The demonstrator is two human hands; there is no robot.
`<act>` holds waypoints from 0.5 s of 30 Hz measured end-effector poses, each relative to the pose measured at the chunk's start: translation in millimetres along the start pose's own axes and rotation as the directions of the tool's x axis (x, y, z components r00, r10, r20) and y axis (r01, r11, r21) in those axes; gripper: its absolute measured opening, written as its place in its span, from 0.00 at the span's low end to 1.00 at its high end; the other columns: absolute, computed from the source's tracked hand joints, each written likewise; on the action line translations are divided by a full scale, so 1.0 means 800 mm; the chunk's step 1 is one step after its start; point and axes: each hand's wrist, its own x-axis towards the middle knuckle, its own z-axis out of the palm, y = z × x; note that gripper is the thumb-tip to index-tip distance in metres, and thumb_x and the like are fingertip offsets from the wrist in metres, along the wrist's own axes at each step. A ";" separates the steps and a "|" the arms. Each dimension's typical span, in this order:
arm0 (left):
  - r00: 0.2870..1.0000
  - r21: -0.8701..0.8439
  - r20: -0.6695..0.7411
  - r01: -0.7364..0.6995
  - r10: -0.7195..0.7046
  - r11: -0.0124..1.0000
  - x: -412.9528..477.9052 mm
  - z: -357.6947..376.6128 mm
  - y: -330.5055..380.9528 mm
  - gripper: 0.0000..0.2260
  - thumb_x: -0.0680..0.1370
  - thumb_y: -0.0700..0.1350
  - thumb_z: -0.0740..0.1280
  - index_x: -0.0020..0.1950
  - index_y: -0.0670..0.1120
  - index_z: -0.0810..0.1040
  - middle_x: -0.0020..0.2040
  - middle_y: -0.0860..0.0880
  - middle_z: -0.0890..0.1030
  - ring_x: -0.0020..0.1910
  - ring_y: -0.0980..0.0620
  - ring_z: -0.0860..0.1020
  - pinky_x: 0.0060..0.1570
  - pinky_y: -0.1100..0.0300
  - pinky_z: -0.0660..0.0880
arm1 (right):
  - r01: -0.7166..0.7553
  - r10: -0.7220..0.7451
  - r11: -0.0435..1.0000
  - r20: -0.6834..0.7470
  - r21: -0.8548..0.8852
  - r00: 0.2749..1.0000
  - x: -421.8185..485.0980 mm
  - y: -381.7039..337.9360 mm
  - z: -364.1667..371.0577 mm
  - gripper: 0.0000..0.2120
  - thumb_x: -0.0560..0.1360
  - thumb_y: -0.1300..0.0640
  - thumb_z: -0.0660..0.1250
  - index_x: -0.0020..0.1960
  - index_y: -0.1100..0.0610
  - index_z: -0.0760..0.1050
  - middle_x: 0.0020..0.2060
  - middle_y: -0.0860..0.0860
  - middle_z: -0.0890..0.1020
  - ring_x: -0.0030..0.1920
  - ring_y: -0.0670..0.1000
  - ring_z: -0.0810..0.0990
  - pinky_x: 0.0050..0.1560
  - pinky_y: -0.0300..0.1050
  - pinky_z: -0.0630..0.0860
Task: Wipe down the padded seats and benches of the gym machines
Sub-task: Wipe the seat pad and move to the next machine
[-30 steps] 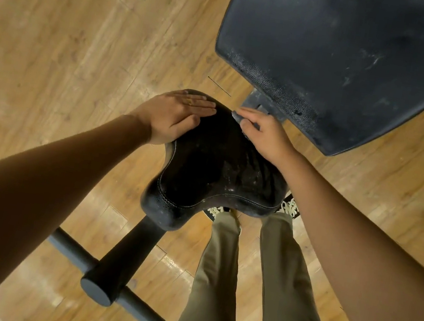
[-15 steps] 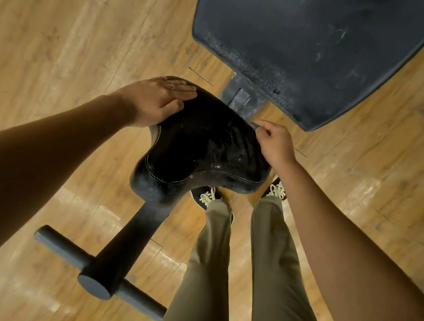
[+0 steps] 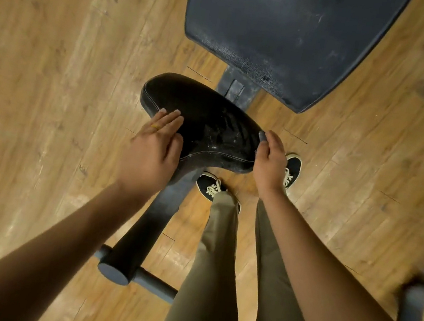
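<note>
As hands (image 3: 150,156) (image 3: 269,166) flank seat (image 3: 205,126), backrest (image 3: 281,32) nr

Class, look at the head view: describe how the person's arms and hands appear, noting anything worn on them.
The left forearm and the right forearm are bare, with no sleeve in view. The left hand wears a thin yellow ring on one finger, and its nails look pale and longish. The right hand is gloveless too; neither wrist shows a watch or bracelet.

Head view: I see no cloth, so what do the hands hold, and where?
The right hand grips the black padded seat by its right edge; the grey bit at its fingertip cannot be identified. The left hand rests flat on its left side.
</note>
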 end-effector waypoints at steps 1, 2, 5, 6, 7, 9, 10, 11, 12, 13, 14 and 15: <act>0.997 -0.015 -0.072 0.004 -0.005 1.000 0.000 0.006 0.001 0.22 0.82 0.48 0.53 0.69 0.42 0.77 0.70 0.46 0.75 0.74 0.49 0.68 0.72 0.58 0.64 | -0.066 0.066 0.997 0.015 0.039 0.998 0.015 -0.002 -0.001 0.17 0.83 0.62 0.56 0.67 0.63 0.75 0.62 0.53 0.80 0.63 0.51 0.78 0.58 0.33 0.74; 0.992 -0.035 -0.124 -0.003 -0.001 0.999 0.000 0.010 0.002 0.21 0.81 0.48 0.54 0.66 0.41 0.79 0.68 0.46 0.78 0.72 0.49 0.71 0.70 0.57 0.67 | -0.104 0.103 0.992 0.020 0.067 0.995 0.025 -0.003 -0.001 0.16 0.82 0.62 0.56 0.66 0.63 0.76 0.60 0.53 0.81 0.62 0.52 0.79 0.55 0.32 0.73; 0.984 -0.079 -0.177 -0.024 0.010 0.997 -0.001 0.014 0.000 0.22 0.79 0.47 0.54 0.63 0.41 0.81 0.65 0.46 0.80 0.68 0.49 0.75 0.68 0.54 0.72 | -0.002 -0.001 1.000 -0.113 -0.030 0.994 -0.004 -0.015 0.014 0.19 0.81 0.60 0.55 0.66 0.63 0.77 0.61 0.55 0.81 0.61 0.52 0.81 0.59 0.38 0.77; 0.983 -0.078 -0.182 -0.031 0.016 0.996 -0.001 0.015 0.000 0.22 0.79 0.48 0.54 0.63 0.41 0.81 0.65 0.46 0.80 0.68 0.49 0.75 0.67 0.54 0.72 | 0.072 -0.086 0.993 -0.156 -0.096 0.984 -0.030 -0.018 0.020 0.19 0.81 0.60 0.55 0.66 0.64 0.76 0.63 0.57 0.79 0.63 0.52 0.79 0.63 0.39 0.75; 0.982 -0.067 -0.189 -0.033 0.020 0.997 -0.002 0.016 -0.001 0.22 0.79 0.48 0.54 0.63 0.41 0.82 0.65 0.46 0.80 0.67 0.49 0.76 0.66 0.54 0.73 | 0.131 -0.160 0.978 -0.182 -0.160 0.970 -0.055 -0.018 0.027 0.19 0.81 0.61 0.56 0.67 0.65 0.75 0.66 0.58 0.78 0.65 0.53 0.77 0.68 0.38 0.71; 0.979 -0.050 -0.204 -0.028 0.017 0.998 0.000 0.018 -0.003 0.22 0.79 0.48 0.54 0.63 0.42 0.82 0.64 0.47 0.81 0.67 0.49 0.76 0.64 0.54 0.75 | 0.231 -0.274 0.943 -0.167 -0.240 0.947 -0.081 -0.017 0.028 0.18 0.81 0.63 0.57 0.68 0.66 0.74 0.67 0.60 0.76 0.68 0.55 0.75 0.72 0.35 0.64; 0.977 -0.045 -0.212 -0.025 0.015 0.999 0.000 0.019 -0.003 0.22 0.79 0.48 0.54 0.63 0.43 0.82 0.64 0.47 0.81 0.67 0.50 0.76 0.63 0.54 0.75 | 0.269 -0.308 0.931 -0.137 -0.245 0.942 -0.076 -0.017 0.022 0.18 0.81 0.63 0.57 0.68 0.66 0.75 0.67 0.60 0.76 0.68 0.56 0.75 0.72 0.37 0.65; 0.975 -0.042 -0.220 -0.027 0.018 0.999 0.000 0.019 -0.004 0.22 0.79 0.48 0.54 0.62 0.43 0.82 0.64 0.47 0.81 0.66 0.50 0.76 0.63 0.54 0.75 | 0.308 -0.336 0.920 -0.084 -0.242 0.938 -0.061 -0.016 0.014 0.18 0.81 0.63 0.57 0.67 0.66 0.76 0.66 0.60 0.77 0.67 0.56 0.76 0.70 0.40 0.69; 0.973 -0.040 -0.230 -0.033 0.023 0.999 -0.002 0.020 -0.004 0.22 0.78 0.48 0.54 0.62 0.43 0.82 0.64 0.47 0.81 0.66 0.50 0.77 0.63 0.54 0.75 | 0.343 -0.355 0.907 -0.004 -0.243 0.935 -0.043 -0.015 0.005 0.18 0.80 0.64 0.57 0.67 0.65 0.76 0.66 0.59 0.78 0.66 0.55 0.77 0.69 0.41 0.70; 0.971 -0.037 -0.238 -0.040 0.030 0.999 -0.002 0.021 -0.005 0.22 0.78 0.48 0.54 0.62 0.43 0.83 0.63 0.47 0.81 0.66 0.49 0.77 0.63 0.54 0.75 | 0.374 -0.359 0.893 0.104 -0.250 0.928 -0.019 -0.017 -0.004 0.17 0.80 0.64 0.58 0.66 0.65 0.76 0.66 0.58 0.78 0.66 0.54 0.78 0.69 0.42 0.71; 0.970 -0.034 -0.241 -0.047 0.037 0.998 -0.002 0.022 -0.005 0.22 0.78 0.48 0.55 0.61 0.42 0.83 0.63 0.47 0.81 0.66 0.49 0.77 0.63 0.54 0.75 | 0.395 -0.344 0.882 0.221 -0.256 0.912 0.007 -0.023 -0.010 0.17 0.81 0.64 0.58 0.67 0.64 0.76 0.66 0.57 0.78 0.66 0.54 0.77 0.69 0.44 0.71; 0.970 -0.030 -0.238 -0.052 0.044 0.998 -0.002 0.023 -0.005 0.22 0.78 0.48 0.55 0.62 0.42 0.83 0.63 0.47 0.81 0.66 0.49 0.77 0.64 0.54 0.75 | 0.397 -0.308 0.885 0.332 -0.243 0.891 0.031 -0.033 -0.011 0.17 0.81 0.63 0.59 0.68 0.63 0.76 0.67 0.56 0.77 0.67 0.52 0.76 0.71 0.44 0.70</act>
